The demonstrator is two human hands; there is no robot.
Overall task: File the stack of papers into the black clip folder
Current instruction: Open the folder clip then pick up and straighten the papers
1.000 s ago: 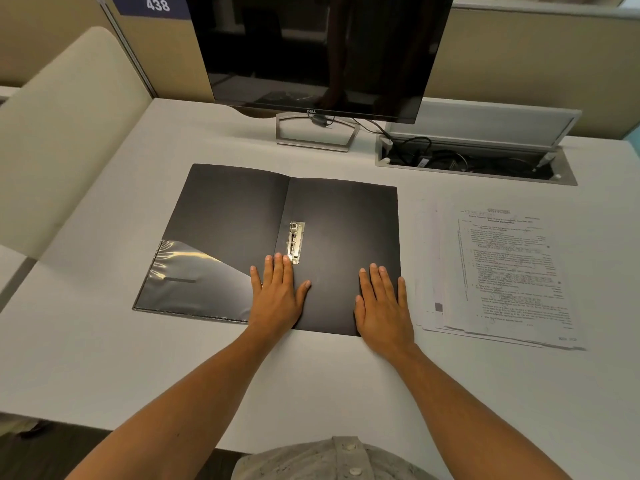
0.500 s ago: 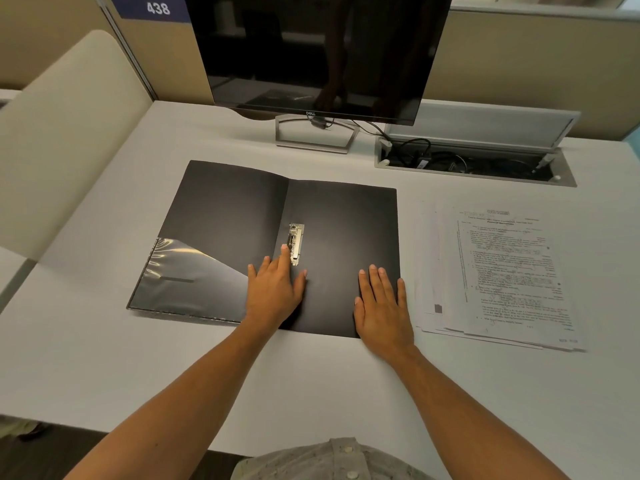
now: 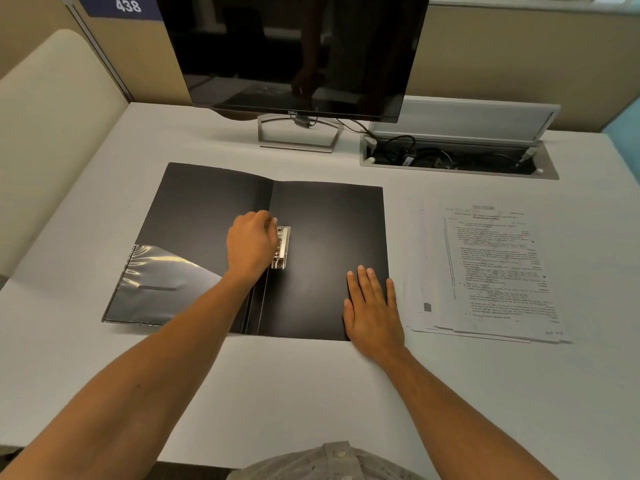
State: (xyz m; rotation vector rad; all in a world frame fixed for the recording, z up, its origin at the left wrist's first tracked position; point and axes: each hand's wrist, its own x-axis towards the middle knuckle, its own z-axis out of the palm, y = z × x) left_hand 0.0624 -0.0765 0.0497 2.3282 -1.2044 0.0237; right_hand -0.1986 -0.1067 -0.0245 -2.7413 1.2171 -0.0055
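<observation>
I see the black clip folder (image 3: 329, 237) lying open, flat on the white desk (image 3: 311, 393), centre of view. My left hand (image 3: 251, 245) sits curled over the metal clip (image 3: 282, 247) at the spine; whether the fingers grip it I cannot tell. My right hand (image 3: 372, 306) lies flat, fingers extended, on the folder's 4 o'clock corner. The stack of papers (image 3: 491, 268) lies at 3 o'clock, just beside the folder.

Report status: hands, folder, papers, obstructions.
Left hand on metal clip. Right hand flat on open black folder. Paper stack unfiled, right. Nothing blocking.
</observation>
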